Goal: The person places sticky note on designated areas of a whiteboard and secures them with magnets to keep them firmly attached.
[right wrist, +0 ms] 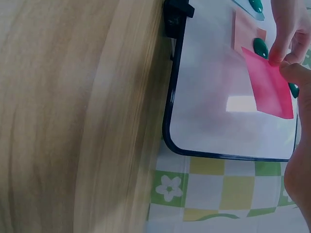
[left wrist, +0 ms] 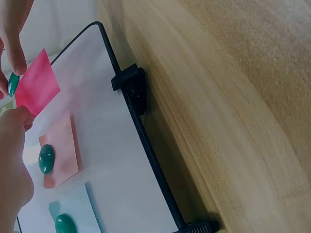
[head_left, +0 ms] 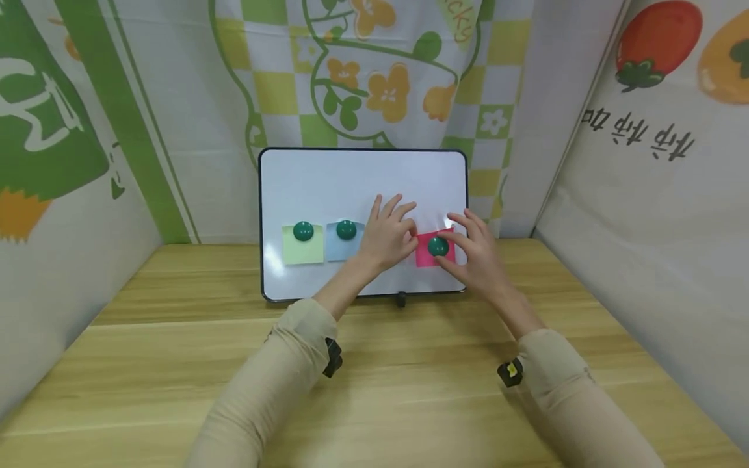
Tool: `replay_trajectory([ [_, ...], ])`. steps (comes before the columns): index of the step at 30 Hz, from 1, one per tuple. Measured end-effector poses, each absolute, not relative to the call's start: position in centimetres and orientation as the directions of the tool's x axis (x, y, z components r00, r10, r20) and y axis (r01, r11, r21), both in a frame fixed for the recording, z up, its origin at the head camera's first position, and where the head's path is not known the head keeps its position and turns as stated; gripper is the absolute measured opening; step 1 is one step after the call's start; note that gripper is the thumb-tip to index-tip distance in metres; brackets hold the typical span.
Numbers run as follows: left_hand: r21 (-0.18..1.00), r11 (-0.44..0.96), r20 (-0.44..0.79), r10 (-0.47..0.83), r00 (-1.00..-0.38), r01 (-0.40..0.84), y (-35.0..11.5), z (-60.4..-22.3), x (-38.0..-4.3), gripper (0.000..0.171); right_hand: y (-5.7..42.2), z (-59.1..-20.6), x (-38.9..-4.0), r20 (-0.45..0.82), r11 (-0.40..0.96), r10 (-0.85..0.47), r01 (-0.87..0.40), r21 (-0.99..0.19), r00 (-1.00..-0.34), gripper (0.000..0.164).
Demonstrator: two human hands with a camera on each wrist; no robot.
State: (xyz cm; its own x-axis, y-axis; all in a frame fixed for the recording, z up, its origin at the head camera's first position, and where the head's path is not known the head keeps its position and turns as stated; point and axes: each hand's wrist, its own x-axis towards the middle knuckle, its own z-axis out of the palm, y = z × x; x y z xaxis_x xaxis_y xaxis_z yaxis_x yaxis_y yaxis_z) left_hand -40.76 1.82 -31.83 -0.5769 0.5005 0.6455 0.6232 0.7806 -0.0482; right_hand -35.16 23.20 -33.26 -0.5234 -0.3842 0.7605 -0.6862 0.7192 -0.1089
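Note:
A bright pink sticky note (head_left: 426, 259) is in front of the right part of a whiteboard (head_left: 363, 175). My left hand (head_left: 383, 240) pinches the note's upper left corner between thumb and forefinger, other fingers spread. In my right hand (head_left: 481, 263), a round green magnet (head_left: 438, 246) is held between thumb and fingertips, overlapping the note's upper part. From the left wrist, the magnet (left wrist: 13, 84) shows edge-on beside the pink note (left wrist: 39, 85). A peach note (left wrist: 67, 153) under another green magnet (left wrist: 46, 158) is on the board, hidden behind my left hand in the head view.
Further left, a pale green note (head_left: 303, 253) and a blue note (head_left: 339, 250) each hang under a green magnet. The black-framed board stands on the wooden table (head_left: 409, 390), a black clip-like foot (head_left: 400, 299) at its lower edge. Printed cloth (head_left: 281, 91) hangs behind.

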Motion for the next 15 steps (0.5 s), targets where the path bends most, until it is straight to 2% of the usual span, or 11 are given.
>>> replay_trajectory([
  [9, -0.048, 0.790, 0.651, 0.489, -0.580, 0.612, 2.4, -31.8, -41.5, 0.013, 22.8, -33.1, -36.6, 0.767, 0.743, -0.353, -0.659, -0.119, -0.536, 0.041],
  [15, -0.060, 0.812, 0.650, 0.474, -0.594, 0.581, 2.8, -32.5, -41.8, 0.014, 22.3, -33.1, -37.2, 0.729, 0.788, -0.314, -0.595, -0.158, -0.608, 0.042],
])
